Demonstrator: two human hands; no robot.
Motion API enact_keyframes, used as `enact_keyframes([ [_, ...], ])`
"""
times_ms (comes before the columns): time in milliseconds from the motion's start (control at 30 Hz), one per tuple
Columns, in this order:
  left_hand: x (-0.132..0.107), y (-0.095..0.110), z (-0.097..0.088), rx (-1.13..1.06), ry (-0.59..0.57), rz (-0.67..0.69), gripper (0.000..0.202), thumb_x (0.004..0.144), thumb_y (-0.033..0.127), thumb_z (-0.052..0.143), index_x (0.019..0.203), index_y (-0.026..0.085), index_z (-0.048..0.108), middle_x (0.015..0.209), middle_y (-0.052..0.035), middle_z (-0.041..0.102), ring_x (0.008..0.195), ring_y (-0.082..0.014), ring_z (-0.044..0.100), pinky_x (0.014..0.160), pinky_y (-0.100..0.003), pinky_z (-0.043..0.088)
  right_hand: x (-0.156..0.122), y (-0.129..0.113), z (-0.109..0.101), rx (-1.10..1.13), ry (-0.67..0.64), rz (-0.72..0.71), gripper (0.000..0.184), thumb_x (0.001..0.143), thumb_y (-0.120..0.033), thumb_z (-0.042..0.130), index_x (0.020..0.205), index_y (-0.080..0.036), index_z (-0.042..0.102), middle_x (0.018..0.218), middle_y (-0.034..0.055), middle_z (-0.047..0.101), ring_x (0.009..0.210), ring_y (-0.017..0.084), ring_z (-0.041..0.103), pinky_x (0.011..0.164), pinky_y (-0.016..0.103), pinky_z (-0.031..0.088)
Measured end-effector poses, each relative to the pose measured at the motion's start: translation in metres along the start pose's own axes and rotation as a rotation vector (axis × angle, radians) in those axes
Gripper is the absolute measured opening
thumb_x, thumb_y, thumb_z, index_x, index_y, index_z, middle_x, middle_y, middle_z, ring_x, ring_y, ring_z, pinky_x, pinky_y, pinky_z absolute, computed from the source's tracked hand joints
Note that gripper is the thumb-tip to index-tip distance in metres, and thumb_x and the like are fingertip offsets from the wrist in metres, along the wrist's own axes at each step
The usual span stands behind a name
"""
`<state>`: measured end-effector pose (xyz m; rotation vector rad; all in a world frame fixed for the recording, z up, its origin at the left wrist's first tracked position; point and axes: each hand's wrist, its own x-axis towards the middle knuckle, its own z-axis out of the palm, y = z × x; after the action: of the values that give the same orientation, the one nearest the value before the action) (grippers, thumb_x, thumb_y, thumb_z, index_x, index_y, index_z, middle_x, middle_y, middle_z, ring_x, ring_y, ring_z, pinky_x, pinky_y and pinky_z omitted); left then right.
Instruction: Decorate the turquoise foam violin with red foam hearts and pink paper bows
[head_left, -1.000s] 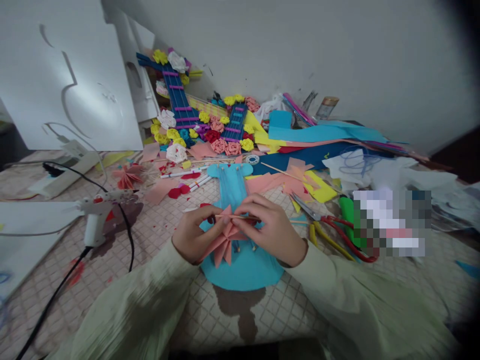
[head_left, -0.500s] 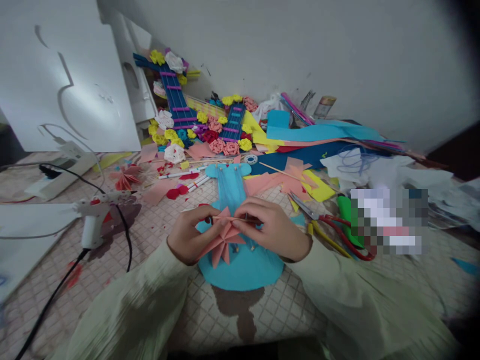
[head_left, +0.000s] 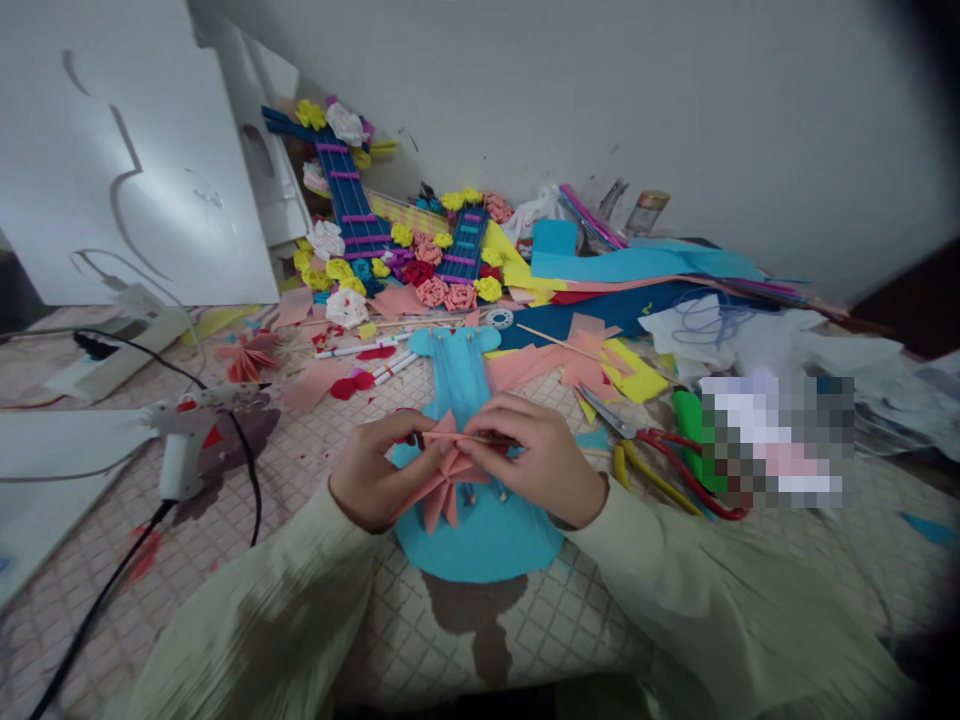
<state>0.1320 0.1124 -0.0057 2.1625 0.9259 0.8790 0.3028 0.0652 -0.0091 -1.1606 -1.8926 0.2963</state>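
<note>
Between both hands is a salmon-pink folded paper flower with pointed petals. My left hand is closed on its left side, thumb and fingers pinching the paper. From the right, my right hand pinches the flower's upper edge, where a thin stick-like strip runs between the two hands; I cannot tell whether it is a stick or folded paper. Beneath them, flat on the table, lies a light-blue paper guitar shape with strings along its neck. The hands and flower hide its middle.
A hot glue gun stands on the left with its black cord, near a white power strip. Red-handled scissors lie to the right. Behind are a decorated dark-blue paper guitar, paper scraps and a glass jar.
Almost nothing differs. The view has shifted slightly, and both hands keep their pinch on the pink flower over the light-blue guitar shape.
</note>
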Motion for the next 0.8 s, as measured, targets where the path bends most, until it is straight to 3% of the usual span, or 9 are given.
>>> enact_keyframes([
  [333, -0.0008, -0.0030, -0.0009, -0.027, 0.025, 0.018, 0.011, 0.071, 0.026, 0.056, 0.073, 0.016, 0.061, 0.065, -0.0032, 0.063, 0.061, -0.0138, 0.055, 0.058, -0.026, 0.045, -0.0007, 0.0028, 0.0007, 0.047, -0.038, -0.054, 0.013, 0.082, -0.024, 0.050, 0.086, -0.016, 0.059, 0.082, 0.0049, 0.058, 0.074, 0.012, 0.055, 0.065, 0.025, 0.045],
  [800, -0.0013, -0.0058, -0.0005, -0.105, -0.004, 0.024, 0.010, 0.069, 0.026, 0.057, 0.075, 0.017, 0.058, 0.068, -0.0038, 0.061, 0.065, -0.0158, 0.054, 0.062, -0.029, 0.045, -0.0019, 0.0021, 0.0010, 0.045, -0.021, -0.021, 0.011, 0.080, -0.025, 0.052, 0.085, -0.017, 0.057, 0.083, 0.0055, 0.058, 0.076, 0.014, 0.055, 0.065, 0.026, 0.047],
])
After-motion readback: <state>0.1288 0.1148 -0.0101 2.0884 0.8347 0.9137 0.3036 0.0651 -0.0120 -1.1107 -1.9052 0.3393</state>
